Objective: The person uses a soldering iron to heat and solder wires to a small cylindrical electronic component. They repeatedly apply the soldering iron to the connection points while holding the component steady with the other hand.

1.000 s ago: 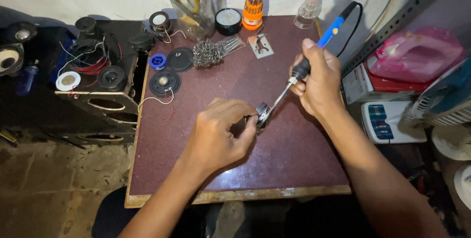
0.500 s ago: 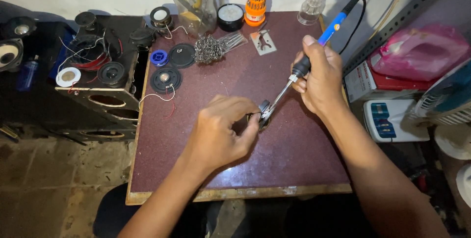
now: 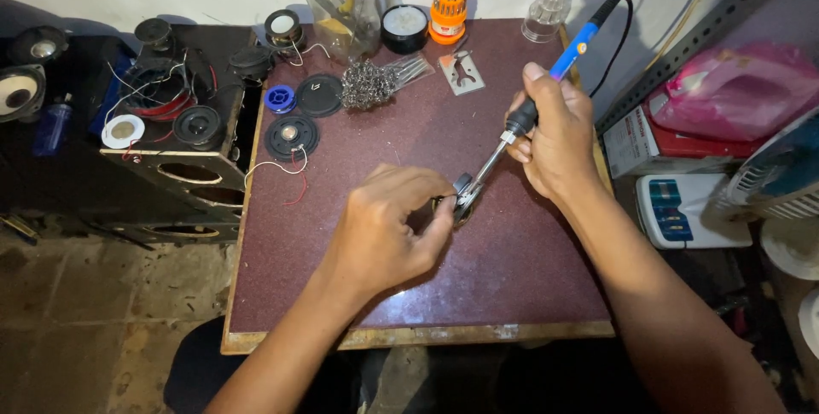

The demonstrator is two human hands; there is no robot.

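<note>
Maroon laminate covered the small table (image 3: 529,294), its near edge worn to bare wood. It stood against a pale wall, with a grimy tiled floor (image 3: 77,320) to the left and a metal shelf upright to the far right. At the far edge sat a wire-wool tip cleaner (image 3: 368,85), an orange screwdriver set (image 3: 447,6), a round tin (image 3: 404,26) and a clear jar of tools (image 3: 345,17). Two small loose speakers (image 3: 290,135) lay at the far left of the top. A dark speaker cabinet (image 3: 183,137) littered with drivers and wires stood left of the table. A pink bag (image 3: 734,90) rested on the right.

The left hand (image 3: 384,230) was closed, fingertips pinching a small round metal part (image 3: 461,199) just above mid-table. The right hand (image 3: 554,137) was wrapped fully around a blue-handled soldering iron (image 3: 546,81), its tip touching that part.

Compared with half a second earlier, both hands and the iron held the same positions; nothing on the table had shifted.
</note>
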